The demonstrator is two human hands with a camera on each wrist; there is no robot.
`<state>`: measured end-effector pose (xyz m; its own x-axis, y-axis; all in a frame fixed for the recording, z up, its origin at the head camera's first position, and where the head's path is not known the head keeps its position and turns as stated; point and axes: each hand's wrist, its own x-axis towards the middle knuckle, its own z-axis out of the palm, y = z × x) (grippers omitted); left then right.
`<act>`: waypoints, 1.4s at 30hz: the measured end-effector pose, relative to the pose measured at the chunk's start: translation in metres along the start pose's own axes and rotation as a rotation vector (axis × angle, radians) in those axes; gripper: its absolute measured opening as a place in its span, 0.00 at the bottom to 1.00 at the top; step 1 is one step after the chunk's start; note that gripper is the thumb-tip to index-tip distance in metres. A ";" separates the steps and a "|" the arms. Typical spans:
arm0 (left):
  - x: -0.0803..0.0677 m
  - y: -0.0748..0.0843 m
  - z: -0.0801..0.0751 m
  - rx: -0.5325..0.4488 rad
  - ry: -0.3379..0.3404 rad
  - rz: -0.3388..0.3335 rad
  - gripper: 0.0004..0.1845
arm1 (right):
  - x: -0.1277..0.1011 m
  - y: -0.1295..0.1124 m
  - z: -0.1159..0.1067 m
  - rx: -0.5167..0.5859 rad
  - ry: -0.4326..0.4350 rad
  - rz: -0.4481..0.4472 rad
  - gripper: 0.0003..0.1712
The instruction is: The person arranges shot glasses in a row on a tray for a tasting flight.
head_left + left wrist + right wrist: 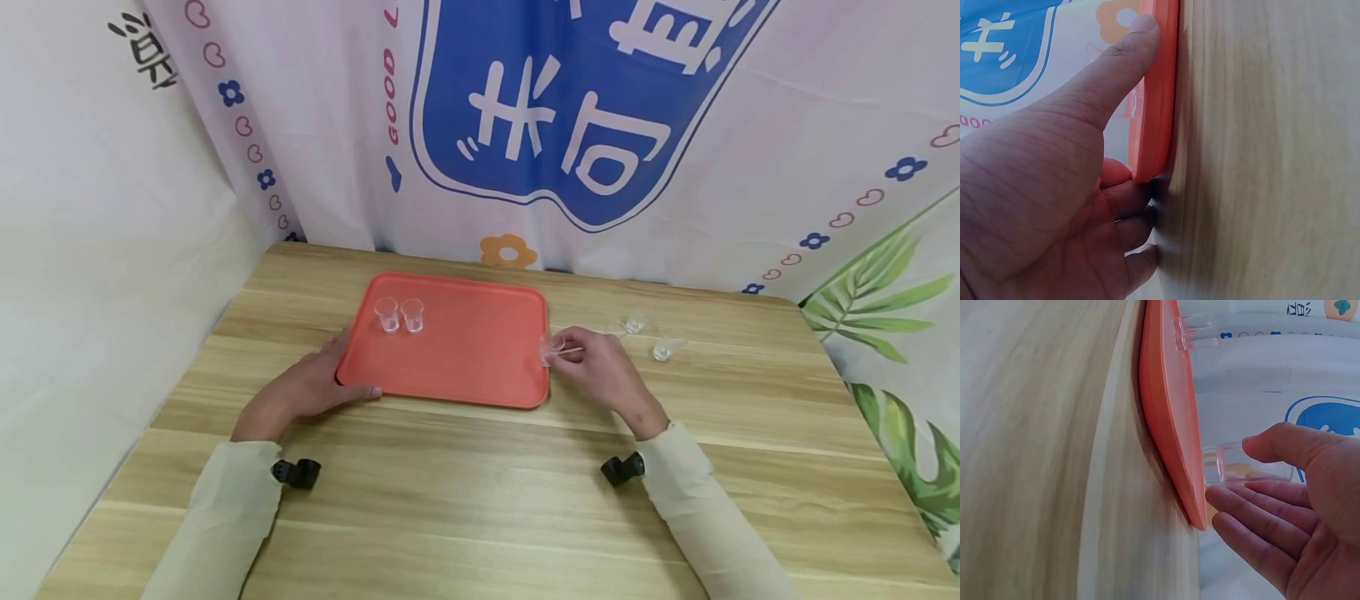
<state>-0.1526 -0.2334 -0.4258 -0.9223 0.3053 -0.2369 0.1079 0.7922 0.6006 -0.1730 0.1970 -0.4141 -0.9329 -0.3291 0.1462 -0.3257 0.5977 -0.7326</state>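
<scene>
A matt orange plastic tray point(465, 358) and clear glossy plastic cups point(399, 315) sit on a smooth wood-grain table point(480, 500).

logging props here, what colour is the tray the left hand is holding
The tray is orange-red, plain with no pattern; the head view shows it best.

You see bright, even, diffuse light with faint shadows; the head view bends at its edges, and both wrist views blur close up.
</scene>
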 end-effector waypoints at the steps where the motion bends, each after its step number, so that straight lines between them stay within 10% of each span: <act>1: 0.000 0.000 0.000 -0.003 0.000 0.001 0.64 | 0.001 -0.001 0.001 0.004 -0.006 0.003 0.12; 42: 0.002 -0.001 0.000 -0.006 -0.005 -0.020 0.64 | 0.068 -0.040 0.069 -0.001 -0.084 -0.048 0.06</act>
<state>-0.1550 -0.2338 -0.4266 -0.9223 0.2922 -0.2530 0.0873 0.7953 0.5999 -0.2133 0.1006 -0.4206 -0.9000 -0.4177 0.1246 -0.3697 0.5801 -0.7258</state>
